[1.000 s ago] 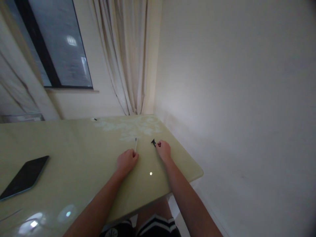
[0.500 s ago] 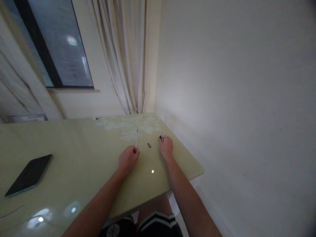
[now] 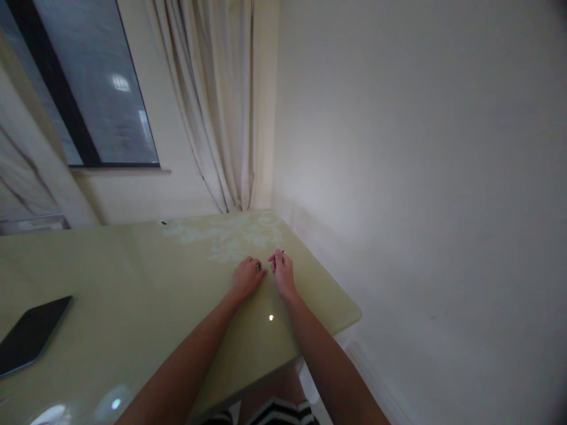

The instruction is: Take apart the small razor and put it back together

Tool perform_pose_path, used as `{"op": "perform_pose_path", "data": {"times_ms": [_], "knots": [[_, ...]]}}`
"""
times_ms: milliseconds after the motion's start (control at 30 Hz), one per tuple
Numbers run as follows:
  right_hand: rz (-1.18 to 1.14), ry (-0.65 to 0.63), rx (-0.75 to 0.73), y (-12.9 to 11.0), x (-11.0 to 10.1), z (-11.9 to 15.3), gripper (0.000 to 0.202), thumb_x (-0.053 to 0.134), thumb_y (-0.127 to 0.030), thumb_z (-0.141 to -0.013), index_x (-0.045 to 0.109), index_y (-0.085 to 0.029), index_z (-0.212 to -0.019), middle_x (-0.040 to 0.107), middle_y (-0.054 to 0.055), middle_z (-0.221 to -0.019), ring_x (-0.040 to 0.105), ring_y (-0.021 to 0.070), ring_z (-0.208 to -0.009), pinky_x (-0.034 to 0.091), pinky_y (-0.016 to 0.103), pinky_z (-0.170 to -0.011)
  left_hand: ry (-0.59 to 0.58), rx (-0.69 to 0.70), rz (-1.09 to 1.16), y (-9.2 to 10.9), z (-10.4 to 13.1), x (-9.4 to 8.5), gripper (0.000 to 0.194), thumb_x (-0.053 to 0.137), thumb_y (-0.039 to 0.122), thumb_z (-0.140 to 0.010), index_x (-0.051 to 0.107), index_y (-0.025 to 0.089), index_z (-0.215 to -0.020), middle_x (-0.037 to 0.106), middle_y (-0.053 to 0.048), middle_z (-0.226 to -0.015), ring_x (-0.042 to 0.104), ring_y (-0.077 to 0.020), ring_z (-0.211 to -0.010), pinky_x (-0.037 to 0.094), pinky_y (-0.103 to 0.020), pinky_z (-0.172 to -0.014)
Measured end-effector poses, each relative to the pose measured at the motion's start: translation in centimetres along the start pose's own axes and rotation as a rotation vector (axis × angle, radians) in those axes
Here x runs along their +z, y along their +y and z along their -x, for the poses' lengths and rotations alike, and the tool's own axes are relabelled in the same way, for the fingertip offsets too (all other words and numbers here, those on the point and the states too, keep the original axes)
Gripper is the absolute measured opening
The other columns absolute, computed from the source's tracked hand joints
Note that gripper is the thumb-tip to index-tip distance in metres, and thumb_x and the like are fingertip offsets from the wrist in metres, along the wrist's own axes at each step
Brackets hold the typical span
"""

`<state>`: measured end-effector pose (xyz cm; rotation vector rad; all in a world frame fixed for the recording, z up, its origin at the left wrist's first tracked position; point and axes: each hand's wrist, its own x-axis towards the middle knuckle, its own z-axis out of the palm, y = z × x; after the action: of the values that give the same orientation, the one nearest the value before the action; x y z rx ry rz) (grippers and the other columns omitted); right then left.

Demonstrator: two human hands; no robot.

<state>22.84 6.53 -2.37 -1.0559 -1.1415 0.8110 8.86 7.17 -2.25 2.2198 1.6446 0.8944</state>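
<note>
My left hand (image 3: 248, 278) rests at the right part of the table, its fingers curled with thumb and fingertips around a small dark piece (image 3: 259, 267). What exactly the piece is, I cannot make out. Just to the right, my right hand (image 3: 283, 274) is closed, and a small black object (image 3: 282, 252) sticks out at its fingertips. Most of that object is hidden by the fingers. The hands are close together, with a narrow gap between them.
The pale green glossy table (image 3: 146, 307) meets a white wall (image 3: 398, 177) on the right. A dark tablet-like slab (image 3: 33, 333) lies at the left. Near the back edge is a tiny black-and-white item (image 3: 163, 222). Behind hang curtains (image 3: 221, 106) beside a window.
My left hand has moved right to the small dark piece that lay on the table. The thin white stick beside it no longer shows. My right hand has shifted left and turned.
</note>
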Motion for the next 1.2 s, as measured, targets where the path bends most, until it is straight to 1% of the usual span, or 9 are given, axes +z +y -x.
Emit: {"op": "perform_pose_path", "data": {"times_ms": [100, 233, 333, 400, 533, 633, 800, 1033, 1200], "knots": [[0.007, -0.022, -0.030, -0.4, 0.2, 0.7, 0.062, 0.043, -0.073, -0.093, 0.067, -0.018, -0.080, 0.041, -0.006, -0.050, 0.037, 0.0121, -0.045, 0.028, 0.026, -0.047, -0.010, 0.027, 0.029, -1.1, 0.4, -0.6, 0.019, 0.068, 0.032, -0.088, 0.073, 0.018, -0.097, 0.068, -0.010, -0.102, 0.066, -0.0221, -0.087, 0.051, -0.033, -0.079], [0.120, -0.142, -0.094, -1.3, 0.9, 2.0, 0.058, 0.044, -0.067, -0.098, 0.072, -0.016, -0.100, 0.042, -0.007, -0.050, 0.039, 0.0123, -0.045, 0.031, 0.025, -0.050, 0.017, 0.112, 0.219, -4.4, 3.3, -3.6, 0.029, 0.070, 0.042, -0.086, 0.073, 0.019, -0.104, 0.070, -0.008, -0.104, 0.065, -0.0176, -0.074, 0.054, -0.032, -0.073], [0.249, -0.274, -0.161, -1.9, 2.9, 2.5, 0.051, 0.040, -0.056, -0.103, 0.074, -0.019, -0.103, 0.049, -0.004, -0.055, 0.047, 0.0131, -0.053, 0.034, 0.025, -0.057, 0.156, 0.094, 0.268, -6.7, 5.9, -5.9, 0.035, 0.071, 0.052, -0.085, 0.074, 0.021, -0.102, 0.073, -0.006, -0.098, 0.063, -0.0183, -0.070, 0.054, -0.032, -0.067], [0.301, -0.331, -0.156, -2.1, 5.0, 2.5, 0.044, 0.047, -0.052, -0.100, 0.075, -0.019, -0.092, 0.054, -0.002, -0.061, 0.050, 0.0135, -0.060, 0.034, 0.025, -0.061, 0.276, 0.091, 0.220, -7.3, 7.2, -7.0, 0.036, 0.072, 0.055, -0.085, 0.074, 0.022, -0.100, 0.073, -0.004, -0.093, 0.061, -0.0186, -0.068, 0.053, -0.033, -0.068], [0.135, -0.370, 0.060, -1.7, 8.6, 2.9, 0.042, 0.060, -0.055, -0.089, 0.071, -0.017, -0.077, 0.049, -0.003, -0.056, 0.044, 0.0122, -0.054, 0.031, 0.026, -0.055, 0.482, 0.182, 0.144, -6.5, 7.9, -7.9, 0.038, 0.073, 0.054, -0.086, 0.073, 0.023, -0.107, 0.073, -0.005, -0.093, 0.059, -0.0198, -0.071, 0.053, -0.034, -0.071], [-0.094, -0.392, 0.222, -1.4, 9.0, 4.1, 0.045, 0.064, -0.060, -0.083, 0.069, -0.016, -0.078, 0.035, -0.009, -0.048, 0.030, 0.0092, -0.045, 0.022, 0.025, -0.048, 0.551, 0.256, 0.103, -5.7, 7.9, -7.8, 0.036, 0.072, 0.051, -0.089, 0.072, 0.022, -0.111, 0.073, -0.007, -0.097, 0.060, -0.0206, -0.075, 0.053, -0.034, -0.073], [-0.240, -0.447, 0.294, -1.9, 7.8, 5.8, 0.039, 0.071, -0.053, -0.075, 0.070, -0.014, -0.078, 0.034, -0.010, -0.046, 0.024, 0.0066, -0.041, 0.013, 0.025, -0.044, 0.530, 0.319, 0.101, -5.4, 8.0, -7.8, 0.032, 0.070, 0.046, -0.092, 0.071, 0.023, -0.114, 0.073, -0.008, -0.103, 0.061, -0.0204, -0.078, 0.054, -0.034, -0.077], [-0.266, -0.362, 0.276, -2.3, 7.5, 5.6, 0.029, 0.072, -0.044, -0.072, 0.059, -0.019, -0.067, 0.034, -0.011, -0.045, 0.022, 0.0058, -0.041, 0.013, 0.024, -0.042, 0.446, 0.175, 0.179, -4.9, 8.0, -7.8, 0.032, 0.073, 0.047, -0.088, 0.071, 0.023, -0.110, 0.072, -0.007, -0.102, 0.059, -0.0202, -0.076, 0.054, -0.036, -0.077], [-0.243, -0.375, 0.273, -2.3, 7.4, 5.6, 0.029, 0.073, -0.045, -0.070, 0.062, -0.018, -0.072, 0.036, -0.011, -0.047, 0.024, 0.0059, -0.041, 0.015, 0.023, -0.043, 0.438, 0.147, 0.220, -4.5, 8.1, -7.7, 0.032, 0.073, 0.046, -0.088, 0.070, 0.023, -0.109, 0.072, -0.008, -0.103, 0.058, -0.0201, -0.077, 0.052, -0.035, -0.076]]}}
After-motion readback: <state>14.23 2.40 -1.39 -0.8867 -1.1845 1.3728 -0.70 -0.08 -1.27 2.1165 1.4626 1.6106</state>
